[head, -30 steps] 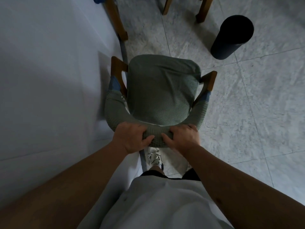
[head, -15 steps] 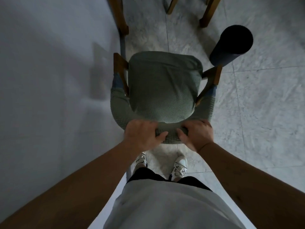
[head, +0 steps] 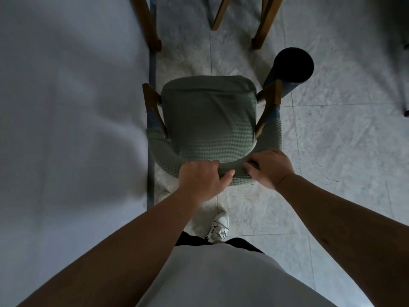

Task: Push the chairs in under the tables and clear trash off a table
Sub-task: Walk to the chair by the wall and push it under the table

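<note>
Nearest the camera is the person's pale shirt (head: 221,273), with both bare forearms reaching forward from it. Just beneath and behind the hands, a white sneaker (head: 218,228) stands on the marbled floor tiles (head: 332,173).

The left hand (head: 201,178) curls over the chair's padded backrest (head: 234,173), fingers wrapped over the top edge and thumb stretched along the near side toward the right hand. The right hand (head: 270,167) grips the same backrest just beside it, fingers folded over the top and thumb pointing back at the left one; the two hands are close together but apart.

Directly beyond the hands lies the green fabric chair (head: 208,120), its seat facing up, wooden armrests on each side. To the left of the left hand, the pale table (head: 66,129) fills the view, its edge just beside the chair's left armrest.

Ahead and to the right of the right hand, a dark cylindrical bin (head: 292,67) stands close behind the chair's right armrest. Farther still, wooden legs (head: 263,25) of other furniture rise at the top.
</note>
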